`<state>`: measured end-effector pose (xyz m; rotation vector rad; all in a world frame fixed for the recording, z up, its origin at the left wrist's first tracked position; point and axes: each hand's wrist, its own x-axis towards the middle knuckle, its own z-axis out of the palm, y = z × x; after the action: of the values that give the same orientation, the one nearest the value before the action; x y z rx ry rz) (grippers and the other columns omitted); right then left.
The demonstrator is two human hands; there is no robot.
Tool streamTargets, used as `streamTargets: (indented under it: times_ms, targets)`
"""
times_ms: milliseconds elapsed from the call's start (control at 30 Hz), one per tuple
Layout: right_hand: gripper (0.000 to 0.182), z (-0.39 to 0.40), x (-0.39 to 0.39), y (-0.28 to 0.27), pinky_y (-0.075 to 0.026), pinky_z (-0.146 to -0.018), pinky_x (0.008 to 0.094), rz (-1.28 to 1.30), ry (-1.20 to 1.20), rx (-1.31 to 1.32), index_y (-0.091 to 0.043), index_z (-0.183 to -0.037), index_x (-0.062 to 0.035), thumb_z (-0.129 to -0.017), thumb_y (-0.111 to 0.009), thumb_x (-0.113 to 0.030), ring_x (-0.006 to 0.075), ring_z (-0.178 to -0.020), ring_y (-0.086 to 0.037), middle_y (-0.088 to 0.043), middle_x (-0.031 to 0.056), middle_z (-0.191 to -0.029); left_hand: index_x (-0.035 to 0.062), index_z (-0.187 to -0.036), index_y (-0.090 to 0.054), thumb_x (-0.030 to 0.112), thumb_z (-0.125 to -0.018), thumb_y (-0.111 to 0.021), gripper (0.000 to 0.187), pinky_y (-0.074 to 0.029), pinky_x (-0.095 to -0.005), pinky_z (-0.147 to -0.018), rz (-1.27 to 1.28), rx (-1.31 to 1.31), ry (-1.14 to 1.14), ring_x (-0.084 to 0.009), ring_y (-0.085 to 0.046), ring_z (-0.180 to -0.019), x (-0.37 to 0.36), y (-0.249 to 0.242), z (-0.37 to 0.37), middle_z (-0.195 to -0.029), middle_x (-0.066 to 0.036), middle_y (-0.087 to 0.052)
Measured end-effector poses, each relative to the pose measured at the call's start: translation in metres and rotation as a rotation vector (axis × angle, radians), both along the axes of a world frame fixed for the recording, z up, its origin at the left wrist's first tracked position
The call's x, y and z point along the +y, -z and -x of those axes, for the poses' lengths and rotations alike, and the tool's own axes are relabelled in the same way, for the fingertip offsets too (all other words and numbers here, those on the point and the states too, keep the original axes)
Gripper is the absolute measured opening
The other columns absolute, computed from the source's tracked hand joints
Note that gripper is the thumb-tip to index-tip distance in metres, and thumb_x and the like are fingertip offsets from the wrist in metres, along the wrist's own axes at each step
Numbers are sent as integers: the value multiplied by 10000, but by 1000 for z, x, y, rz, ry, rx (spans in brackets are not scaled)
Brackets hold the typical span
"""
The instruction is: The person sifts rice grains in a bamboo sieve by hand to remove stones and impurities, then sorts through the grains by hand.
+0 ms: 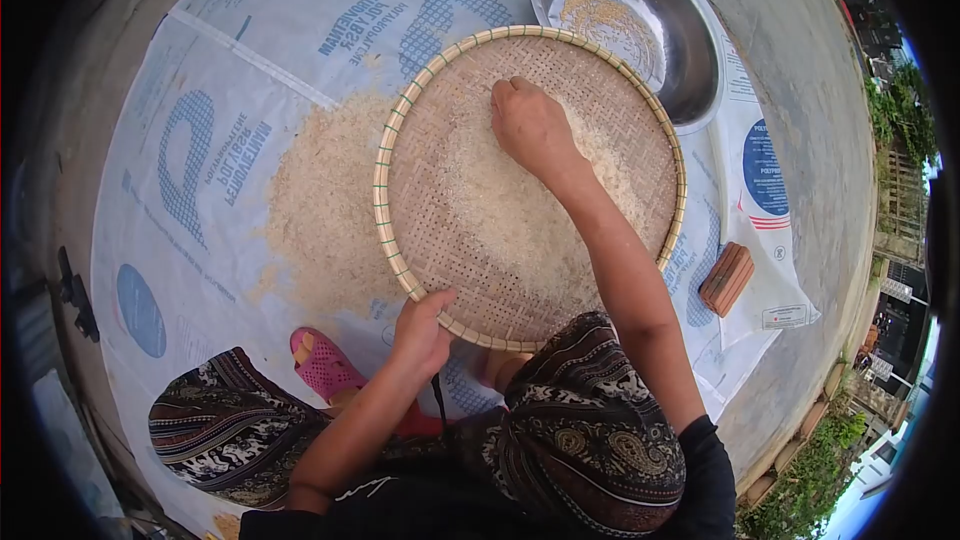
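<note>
Left hand [420,332] fingers grip woven tray [440,240] rim; right hand [530,125] (fingers curled) in rice [520,210]

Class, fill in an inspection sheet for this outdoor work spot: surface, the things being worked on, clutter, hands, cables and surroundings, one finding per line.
Surface: printed plastic sheet spread over concrete ground.
Job's things: round woven tray holding pale rice; a heap of husks lies on the sheet beside it.
Clutter: steel bowl with a little grain beyond the tray; brick on the sheet's edge; pink sandal near the knee.
Hands: left hand grips the tray's near rim; right hand rests knuckles-up in the rice.
Cables: thin dark cord hanging below the left hand.
Surroundings: greenery and buildings at the right edge.
</note>
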<state>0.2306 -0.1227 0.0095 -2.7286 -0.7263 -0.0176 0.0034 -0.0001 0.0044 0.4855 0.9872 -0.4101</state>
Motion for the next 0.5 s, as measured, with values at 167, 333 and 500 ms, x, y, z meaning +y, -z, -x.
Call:
streamTargets:
  times_ms: [167,333,500]
  targets:
    - [89,-3,-15,-22,-474,-620,328,-364,168,470,-531,-819,17,-771,-508,-54,210,-682,-562,-567,138,-791,-74,-1095,-419,19,-813,-486,304,-425,-404,-890,0,15,6,-266,-525,-985,1,-4,-2,-1067,-160,-511]
    - [86,8,-40,-17,-471,-604,240,-1161,280,1008,-524,-865,-29,-843,-506,-111,103,-672,-544,-572,47,-780,-65,-1097,-426,12,-806,-485,306,-437,-391,-871,18,11,4,-260,-530,-974,1,-1,-2,-1052,-150,-519]
    - [85,22,-44,-12,-480,-628,245,-1188,244,1075,-527,-904,-18,-843,-526,-77,108,-671,-553,-581,61,-810,-65,-1115,-423,8,-800,-487,330,-442,-380,-861,23,30,6,-257,-532,-974,1,4,0,-1063,-147,-521]
